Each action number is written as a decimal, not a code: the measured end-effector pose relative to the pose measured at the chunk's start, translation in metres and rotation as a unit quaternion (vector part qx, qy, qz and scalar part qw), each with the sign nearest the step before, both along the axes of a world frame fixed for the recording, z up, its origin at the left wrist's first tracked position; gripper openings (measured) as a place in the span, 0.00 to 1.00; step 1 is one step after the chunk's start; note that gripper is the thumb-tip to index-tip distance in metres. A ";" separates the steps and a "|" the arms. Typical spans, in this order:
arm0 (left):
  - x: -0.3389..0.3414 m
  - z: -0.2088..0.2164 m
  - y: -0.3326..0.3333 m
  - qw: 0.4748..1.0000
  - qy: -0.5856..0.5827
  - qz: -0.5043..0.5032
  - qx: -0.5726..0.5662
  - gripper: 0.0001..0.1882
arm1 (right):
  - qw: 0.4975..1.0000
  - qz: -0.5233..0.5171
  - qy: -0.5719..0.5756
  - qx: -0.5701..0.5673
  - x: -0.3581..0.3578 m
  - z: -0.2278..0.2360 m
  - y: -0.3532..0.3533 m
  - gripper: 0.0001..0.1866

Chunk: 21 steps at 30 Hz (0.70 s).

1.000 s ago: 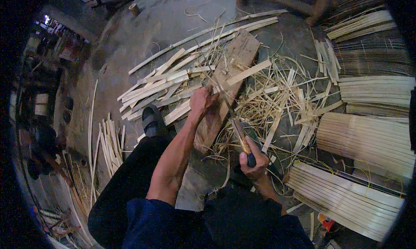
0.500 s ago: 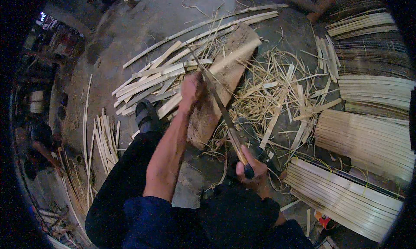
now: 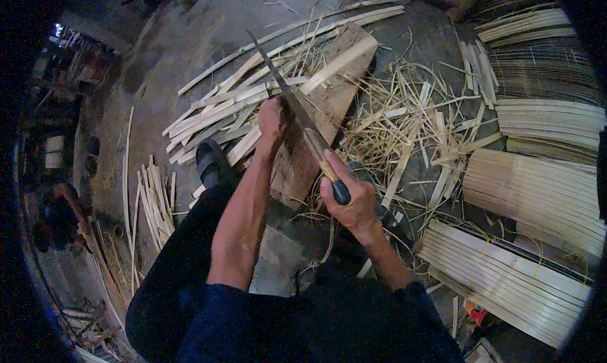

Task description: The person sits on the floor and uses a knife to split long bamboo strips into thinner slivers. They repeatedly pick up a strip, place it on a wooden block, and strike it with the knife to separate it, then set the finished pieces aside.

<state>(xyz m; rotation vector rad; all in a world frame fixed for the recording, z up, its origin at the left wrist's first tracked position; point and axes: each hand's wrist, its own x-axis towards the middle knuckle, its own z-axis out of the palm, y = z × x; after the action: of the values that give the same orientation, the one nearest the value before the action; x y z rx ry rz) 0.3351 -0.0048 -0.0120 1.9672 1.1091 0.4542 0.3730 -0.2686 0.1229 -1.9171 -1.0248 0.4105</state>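
Note:
My right hand (image 3: 354, 202) is wrapped round the handle of a handsaw (image 3: 294, 100), a long narrow tapering blade with a wooden grip and a black end. The blade points to the far left and crosses over a pale bamboo strip (image 3: 341, 64). That strip lies on a thick wooden board (image 3: 297, 167) that slants away from me. My left hand (image 3: 274, 118) is closed on the strip, left of the blade and close beside it; its fingertips are hidden. Whether the teeth touch the strip cannot be seen.
Left of the board lies a pile of split bamboo strips (image 3: 218, 117), with my sandalled foot (image 3: 212, 160) beside it. Right of it is a tangle of thin shavings (image 3: 404, 126). Stacked bundles of slats (image 3: 506, 274) line the right side. More sticks (image 3: 152, 195) lie at left.
My right hand has pushed the handsaw forward and to the left, so the blade's tip now reaches farther past the strip. My left hand has stayed nearly in place.

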 end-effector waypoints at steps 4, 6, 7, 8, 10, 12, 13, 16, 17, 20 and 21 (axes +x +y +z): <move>-0.004 -0.005 0.014 0.988 -0.035 -0.011 0.147 0.16 | 0.971 -0.033 0.225 -0.080 -0.017 0.023 -0.072 0.27; -0.011 -0.022 0.027 0.984 -0.096 -0.010 0.147 0.17 | 0.878 -0.084 0.423 -0.208 -0.020 0.044 -0.099 0.26; -0.015 -0.031 0.023 0.983 -0.121 -0.017 0.137 0.18 | 0.861 -0.109 0.436 -0.237 -0.022 0.047 -0.103 0.26; 0.006 0.020 -0.001 0.988 0.090 -0.077 0.101 0.18 | 0.915 -0.111 0.344 -0.181 -0.020 0.035 -0.103 0.25; 0.001 0.012 -0.004 0.996 0.005 -0.040 0.081 0.18 | 0.999 -0.019 0.024 0.026 -0.019 0.008 -0.075 0.25; -0.007 -0.032 0.018 0.984 -0.171 -0.025 0.033 0.18 | 1.000 -0.003 -0.016 -0.017 -0.005 0.007 -0.012 0.26; -0.001 -0.020 0.010 0.989 -0.134 -0.045 0.050 0.19 | 1.000 -0.013 -0.008 0.006 -0.004 0.002 -0.014 0.26; -0.005 -0.020 0.023 0.996 -0.064 -0.037 0.050 0.18 | 0.999 0.002 0.005 0.037 -0.012 0.005 -0.038 0.25; -0.028 -0.045 0.052 0.998 -0.063 0.019 0.024 0.16 | 0.997 0.029 0.002 0.068 -0.022 -0.003 -0.071 0.26; -0.005 0.018 0.001 0.996 -0.051 -0.047 0.063 0.14 | 0.997 0.018 0.077 0.004 -0.021 0.016 -0.108 0.27; -0.012 0.018 -0.003 0.990 -0.012 -0.063 0.124 0.13 | 0.998 0.017 0.062 0.009 -0.020 0.015 -0.093 0.26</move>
<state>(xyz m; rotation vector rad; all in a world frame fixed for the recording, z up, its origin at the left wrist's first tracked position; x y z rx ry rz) 0.3233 -0.0079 0.0056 2.2275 0.9417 0.5695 0.3528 -0.3616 0.1374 -1.8361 -0.9773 0.5320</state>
